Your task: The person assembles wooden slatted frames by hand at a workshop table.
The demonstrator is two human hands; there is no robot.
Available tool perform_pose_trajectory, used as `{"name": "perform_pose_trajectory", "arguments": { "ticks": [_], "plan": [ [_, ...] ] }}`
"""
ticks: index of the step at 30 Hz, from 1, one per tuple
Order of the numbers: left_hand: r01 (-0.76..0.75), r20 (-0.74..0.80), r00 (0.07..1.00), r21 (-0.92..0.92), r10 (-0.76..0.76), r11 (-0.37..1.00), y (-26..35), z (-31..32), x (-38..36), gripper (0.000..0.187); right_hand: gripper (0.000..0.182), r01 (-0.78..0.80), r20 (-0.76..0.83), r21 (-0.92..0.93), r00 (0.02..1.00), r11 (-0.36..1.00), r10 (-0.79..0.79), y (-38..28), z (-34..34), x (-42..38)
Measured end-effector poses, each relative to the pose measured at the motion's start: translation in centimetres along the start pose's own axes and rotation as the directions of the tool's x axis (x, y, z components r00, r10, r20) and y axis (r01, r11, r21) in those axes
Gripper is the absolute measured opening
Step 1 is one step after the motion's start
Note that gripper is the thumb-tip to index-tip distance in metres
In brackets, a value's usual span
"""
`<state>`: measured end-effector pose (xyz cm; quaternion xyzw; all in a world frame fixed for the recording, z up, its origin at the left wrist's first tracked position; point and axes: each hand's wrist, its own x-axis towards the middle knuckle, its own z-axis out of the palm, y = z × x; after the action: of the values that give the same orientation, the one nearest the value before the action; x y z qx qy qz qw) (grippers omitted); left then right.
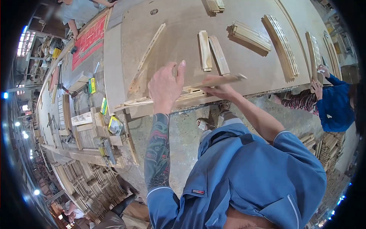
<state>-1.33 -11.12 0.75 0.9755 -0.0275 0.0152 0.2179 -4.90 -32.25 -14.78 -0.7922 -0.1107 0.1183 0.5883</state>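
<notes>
My left hand (166,86) is over the front edge of the table (175,45), thumb held apart from the fingers and nothing seen in its grasp. To its right, my right hand (221,89) is closed around a narrow wooden strip (228,79), whose free end points right and shows a dark mark near the tip. Beneath both hands, slotted wooden slats (187,96) lie along the table edge, partly covered by the left wrist. A long slotted slat (146,59) lies slantwise beyond my left hand. Two short wooden pieces (205,51) rest beyond the right hand.
Bundles of slats (251,37) and a row of slotted pieces (281,45) lie on the right of the table. A person in blue (335,103) works at the right edge, another person (82,15) at far left. Stacked wood (89,187) stands lower left.
</notes>
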Motion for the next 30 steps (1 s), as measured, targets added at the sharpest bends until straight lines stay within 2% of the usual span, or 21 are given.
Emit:
{"name": "perform_pose_trajectory", "arguments": {
  "ticks": [1,5,7,10,11,13,16,17,19,23,25,27,28,29,30],
  "plan": [
    [0.002,-0.003,1.0,0.004,-0.002,1.0,-0.1,0.2,0.0,0.05,0.033,-0.032,0.103,-0.11,0.994,0.993,0.043,-0.5,0.2,0.7],
    [-0.021,-0.026,0.999,-0.005,0.021,1.0,-0.5,0.3,0.1,0.046,0.03,-0.076,0.166,-0.094,0.982,0.993,0.091,-1.1,0.1,2.3],
    [-0.019,-0.016,1.0,-0.016,0.019,1.0,-0.6,0.3,0.0,0.045,0.027,0.102,0.246,-0.431,0.969,0.897,0.008,0.4,0.1,3.2],
    [-0.05,-0.003,0.999,-0.034,0.05,0.998,-0.6,0.2,0.3,0.043,0.025,0.095,0.297,-0.52,0.952,0.849,0.076,0.5,-0.7,3.1],
    [-0.039,0.016,0.999,-0.037,0.04,0.999,-0.4,0.1,0.4,0.044,0.025,0.094,0.302,-0.524,0.95,0.846,0.081,0.4,-0.8,3.2],
    [-0.01,0.05,0.999,-0.042,0.012,0.999,0.0,-0.3,0.2,0.044,0.021,0.197,0.151,-0.141,0.973,0.97,-0.176,0.3,-0.3,2.9],
    [0.039,0.101,0.994,-0.03,-0.036,0.999,0.1,-0.4,0.1,0.045,0.017,0.143,0.153,-0.111,0.98,0.983,-0.125,-0.7,0.4,3.4],
    [0.012,0.065,0.998,-0.039,-0.01,0.999,-0.1,-0.1,0.1,0.046,0.017,0.136,0.156,-0.11,0.981,0.985,-0.118,0.4,0.9,3.3],
    [-0.013,0.029,0.999,-0.052,0.015,0.999,-0.4,0.1,0.3,0.046,0.017,0.171,0.257,-0.457,0.965,0.873,-0.055,1.7,1.8,3.4],
    [-0.046,0.032,0.998,-0.12,0.05,0.992,-0.4,-0.1,0.9,0.048,0.024,0.252,0.288,-0.532,0.952,0.808,-0.108,0.2,2.3,3.1],
    [-0.081,0.031,0.996,-0.169,0.088,0.982,0.4,0.0,0.9,0.048,0.028,0.172,0.277,-0.534,0.961,0.828,-0.021,0.2,2.3,2.8],
    [-0.217,-0.036,0.976,-0.208,0.214,0.954,2.5,0.4,1.3,0.047,0.025,0.2,0.279,-0.53,0.959,0.824,-0.053,0.3,1.8,2.7],
    [-0.232,-0.046,0.973,-0.216,0.228,0.948,3.5,0.5,1.5,0.047,0.023,0.23,0.298,-0.516,0.951,0.825,-0.079,0.3,1.3,2.9],
    [-0.189,0.138,0.971,-0.07,0.198,0.979,4.2,0.5,1.3,0.049,0.023,0.221,0.286,-0.525,0.955,0.822,-0.074,0.6,0.6,3.5],
    [-0.166,0.309,0.942,0.085,0.132,0.982,4.6,0.7,1.3,0.05,0.028,-0.01,0.164,-0.538,0.98,0.843,0.117,0.5,-0.6,4.7]
  ]
}}
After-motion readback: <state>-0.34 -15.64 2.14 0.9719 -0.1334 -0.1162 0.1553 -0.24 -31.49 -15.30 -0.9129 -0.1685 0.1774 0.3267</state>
